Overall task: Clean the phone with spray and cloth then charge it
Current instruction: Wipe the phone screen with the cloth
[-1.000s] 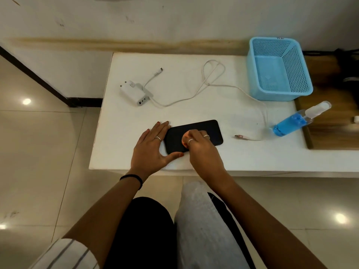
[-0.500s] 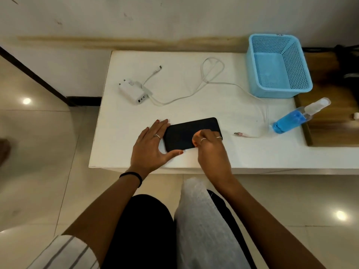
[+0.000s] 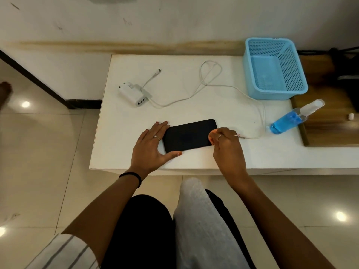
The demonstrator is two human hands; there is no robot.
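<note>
The left hand (image 3: 150, 147) lies flat on the white bench (image 3: 124, 121), fingers straight along the phone's (image 3: 189, 135) left end, thumb stretched under its near corner. The phone lies screen-dark near the front edge. At its 3 o'clock end the right hand (image 3: 227, 146) curls its fingers round a small orange cloth (image 3: 211, 135) (only a scrap of it shows), pressing it on the phone's right edge. Just past that hand, at 3 o'clock, a cable (image 3: 260, 113) plug lies on the bench. The spray (image 3: 291, 119) lies tipped over farther right. At 11 o'clock sits the charger (image 3: 134, 94); at 1 o'clock, the blue basket (image 3: 252, 74).
</note>
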